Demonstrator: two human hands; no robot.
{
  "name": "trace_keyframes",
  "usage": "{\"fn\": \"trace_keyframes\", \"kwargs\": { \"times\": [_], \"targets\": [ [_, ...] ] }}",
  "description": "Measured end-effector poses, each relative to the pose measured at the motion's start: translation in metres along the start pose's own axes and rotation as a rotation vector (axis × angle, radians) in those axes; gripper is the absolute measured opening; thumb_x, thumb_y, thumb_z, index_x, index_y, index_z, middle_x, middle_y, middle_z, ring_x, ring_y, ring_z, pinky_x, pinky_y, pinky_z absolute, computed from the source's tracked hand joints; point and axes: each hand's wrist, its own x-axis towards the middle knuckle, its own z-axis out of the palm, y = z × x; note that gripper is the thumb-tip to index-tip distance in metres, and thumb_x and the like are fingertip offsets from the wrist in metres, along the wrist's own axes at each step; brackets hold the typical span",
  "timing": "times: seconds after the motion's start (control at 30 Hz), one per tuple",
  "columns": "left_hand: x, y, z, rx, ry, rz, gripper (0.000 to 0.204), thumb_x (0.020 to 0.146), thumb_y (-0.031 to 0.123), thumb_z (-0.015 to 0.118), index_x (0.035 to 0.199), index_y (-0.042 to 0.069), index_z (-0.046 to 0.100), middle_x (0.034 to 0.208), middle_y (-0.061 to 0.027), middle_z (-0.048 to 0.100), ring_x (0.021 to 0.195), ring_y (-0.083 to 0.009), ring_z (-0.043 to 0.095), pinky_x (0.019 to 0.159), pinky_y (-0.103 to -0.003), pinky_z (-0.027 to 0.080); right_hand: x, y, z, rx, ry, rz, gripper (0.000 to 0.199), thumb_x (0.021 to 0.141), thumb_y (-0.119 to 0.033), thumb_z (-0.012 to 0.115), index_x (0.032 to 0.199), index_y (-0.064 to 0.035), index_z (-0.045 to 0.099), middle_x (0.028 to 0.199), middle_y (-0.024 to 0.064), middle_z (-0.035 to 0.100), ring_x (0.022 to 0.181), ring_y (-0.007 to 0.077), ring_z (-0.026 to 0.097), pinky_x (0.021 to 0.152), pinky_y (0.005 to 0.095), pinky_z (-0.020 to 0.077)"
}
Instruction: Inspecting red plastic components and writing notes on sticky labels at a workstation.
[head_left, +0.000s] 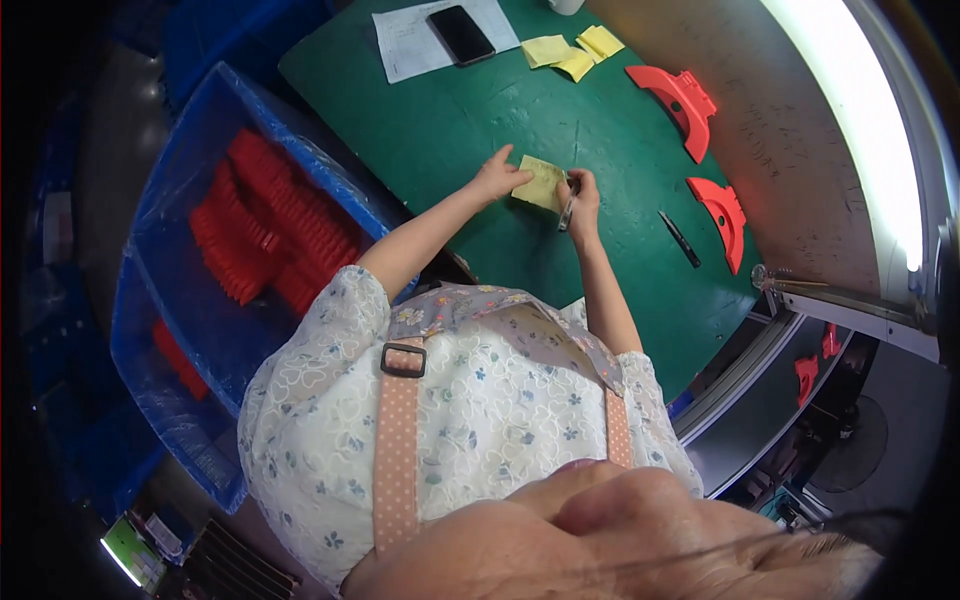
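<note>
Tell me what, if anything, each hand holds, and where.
Right hand: a pen-like object, by its far part, near end sticking out. Left hand: at the yellow note's left edge; whether it grips cannot be told.

Slip of paper (540,184) on or just above the table (480,120), between the hands: left hand (497,179) at its left edge, right hand (584,205) at its right. Slim item (567,212) in the right hand.

Farther off, to the left: sheet of paper (402,48) on the table, phone (461,35) lying on it. Right of the sheet, a group of loose notes (574,64).

Along the table's right edge, two curved parts, well apart: far part (687,112), near part (722,222). Pen-like tool (680,240) left of the near part, right of the right hand. Wall panel (745,85) to their right.

Left of the table: bin (305,135), stacked parts (235,245) inside.
</note>
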Motion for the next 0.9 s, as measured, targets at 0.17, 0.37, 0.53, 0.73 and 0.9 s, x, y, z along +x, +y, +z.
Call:
{"fn": "trace_keyframes", "kwargs": {
  "times": [0.17,0.37,0.53,0.73,0.9],
  "targets": [
    [0.007,0.004,0.007,-0.376,-0.234,-0.36,0.039,0.074,0.019,0.062,0.106,0.0,0.054,0.08,-0.0053,0.062,0.062,-0.0127,0.058,0.05,-0.025,0.044,-0.004,0.004,-0.003,0.11,0.037,0.006,0.023,0.074,-0.001,0.057,0.096,-0.002,0.05,0.077,0.0017,0.053,0.069,0.0091,0.049,0.064,0.0216,0.0421],
    [0.037,0.017,0.023,-0.19,-0.099,-0.144,0.019,0.074,0.008,0.057,0.091,0.001,0.061,0.077,-0.0057,0.063,0.06,-0.0118,0.059,0.048,-0.025,0.045,0.025,-0.006,-0.042,0.58,0.464,0.188,0.02,0.076,-0.001,0.053,0.096,-0.0046,0.049,0.084,0.0047,0.055,0.073,0.0114,0.052,0.065,0.0235,0.0434],
    [0.094,0.05,0.046,-0.3,-0.093,-0.198,0.02,0.072,0.01,0.059,0.091,0.002,0.062,0.073,-0.0058,0.062,0.055,-0.0126,0.058,0.042,-0.025,0.043,0.008,0.064,-0.077,-0.3,0.408,-0.108,0.022,0.073,-0.003,0.055,0.094,-0.0044,0.05,0.089,0.0104,0.055,0.079,0.0218,0.055,0.069,0.0313,0.0445],
    [0.16,0.061,0.073,-0.072,-0.061,-0.248,0.033,0.07,0.026,0.065,0.093,0.003,0.062,0.08,-0.0119,0.064,0.064,-0.0192,0.061,0.054,-0.032,0.049,-0.006,0.075,-0.075,-0.696,0.288,-0.295,0.033,0.065,-0.004,0.059,0.096,-0.008,0.051,0.091,0.0135,0.053,0.089,0.0328,0.05,0.076,0.0406,0.0416],
    [0.183,0.078,0.03,0.752,0.221,0.344,0.062,0.065,0.037,0.067,0.119,0.014,0.046,0.119,-0.0125,0.043,0.111,-0.03,0.041,0.088,-0.043,0.038,-0.005,0.073,-0.079,-0.677,0.297,-0.264,0.033,0.065,-0.005,0.06,0.097,-0.0092,0.051,0.094,0.0117,0.053,0.092,0.0318,0.05,0.078,0.0412,0.0407]
  ]
}}
